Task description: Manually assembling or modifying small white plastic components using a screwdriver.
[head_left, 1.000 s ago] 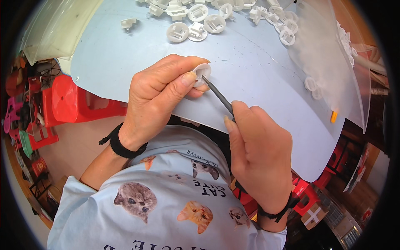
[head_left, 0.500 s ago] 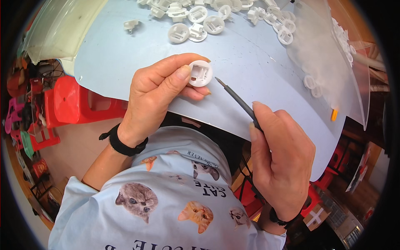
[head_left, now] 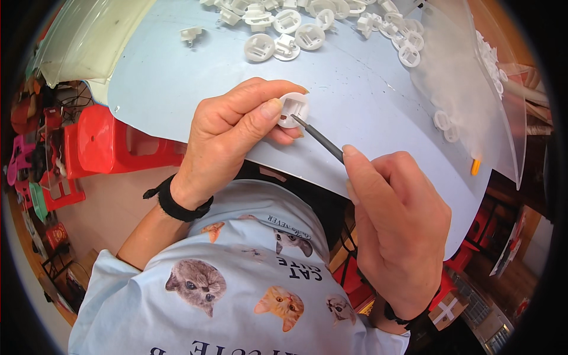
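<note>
My left hand [head_left: 231, 124] pinches a small round white plastic part [head_left: 299, 102] between thumb and fingers, above the near edge of the table. The part's face has a squarish recess with small ridges and is turned up toward me. In my right hand [head_left: 402, 219] is a slim dark grey pointed tool [head_left: 322, 140] shaped like tweezers; whether it has two arms cannot be made out. Its tip reaches the lower inside of the recess, and it appears to touch there. The tool's rear end is hidden by my right hand.
Many similar white parts [head_left: 309, 36] lie heaped along the far side of the light blue table [head_left: 236, 71]. A clear plastic sheet [head_left: 452, 77] covers the right side, near a small orange piece [head_left: 475, 167]. Red stools [head_left: 97, 142] stand at the left.
My right hand has brought the tool's tip leftward from beside the white part into its recess. My left hand and the part have shifted slightly right and down, with the part tilted differently.
</note>
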A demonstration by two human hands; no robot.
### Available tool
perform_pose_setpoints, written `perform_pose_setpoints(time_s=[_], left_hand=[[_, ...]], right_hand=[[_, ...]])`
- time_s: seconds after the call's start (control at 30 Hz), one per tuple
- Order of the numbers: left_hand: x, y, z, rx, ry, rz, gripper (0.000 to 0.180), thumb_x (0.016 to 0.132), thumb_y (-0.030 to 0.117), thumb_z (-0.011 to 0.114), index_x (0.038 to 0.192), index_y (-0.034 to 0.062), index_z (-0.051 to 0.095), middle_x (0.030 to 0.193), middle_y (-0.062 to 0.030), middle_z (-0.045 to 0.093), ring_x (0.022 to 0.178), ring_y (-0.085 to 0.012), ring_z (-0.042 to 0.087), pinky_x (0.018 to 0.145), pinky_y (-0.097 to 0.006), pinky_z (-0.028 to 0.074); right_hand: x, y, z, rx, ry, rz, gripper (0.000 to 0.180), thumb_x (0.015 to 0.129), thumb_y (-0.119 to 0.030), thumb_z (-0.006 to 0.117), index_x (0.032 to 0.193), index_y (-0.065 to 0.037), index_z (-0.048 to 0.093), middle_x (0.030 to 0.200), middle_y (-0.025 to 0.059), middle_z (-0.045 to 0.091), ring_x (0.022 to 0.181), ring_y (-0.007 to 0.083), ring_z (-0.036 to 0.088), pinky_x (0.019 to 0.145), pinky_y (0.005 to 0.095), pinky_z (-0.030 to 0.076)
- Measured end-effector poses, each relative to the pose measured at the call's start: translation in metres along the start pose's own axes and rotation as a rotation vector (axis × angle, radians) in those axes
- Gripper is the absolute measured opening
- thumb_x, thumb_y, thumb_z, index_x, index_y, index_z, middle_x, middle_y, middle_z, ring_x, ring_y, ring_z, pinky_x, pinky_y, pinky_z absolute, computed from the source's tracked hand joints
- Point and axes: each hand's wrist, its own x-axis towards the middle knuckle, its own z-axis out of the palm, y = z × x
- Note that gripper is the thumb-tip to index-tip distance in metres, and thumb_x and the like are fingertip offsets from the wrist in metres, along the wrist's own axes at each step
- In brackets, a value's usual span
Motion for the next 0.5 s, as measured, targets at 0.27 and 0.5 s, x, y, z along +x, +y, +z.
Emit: perform_pose_setpoints(time_s=[0.27, 0.5], left_hand=[[0.0003, -0.0004, -0.0007, 0.005, -0.015, 0.013, 0.032, 0.097, 0.018, 0.049, 0.116, -0.0057, 0.060, 0.103, -0.0095, 0.059, 0.081, -0.0125, 0.063, 0.074, -0.023, 0.052], [-0.0009, -0.0015, -0.0017, 0.005, 0.003, 0.009, 0.031, 0.097, 0.017, 0.049, 0.115, -0.0058, 0.060, 0.101, -0.0093, 0.059, 0.079, -0.0121, 0.063, 0.073, -0.022, 0.052]], right_hand=[[0.0042, -0.0042, -0.0023, -0.090, -0.028, -0.020, 0.042, 0.064, 0.010, 0.063, 0.104, -0.002, 0.066, 0.077, 0.0092, 0.053, 0.064, 0.0227, 0.055, 0.053, 0.0299, 0.042], [0.0080, -0.0073, -0.0016, -0.131, -0.045, -0.014, 0.041, 0.063, 0.007, 0.063, 0.102, -0.005, 0.067, 0.077, 0.0070, 0.053, 0.065, 0.0221, 0.054, 0.053, 0.0309, 0.042]])
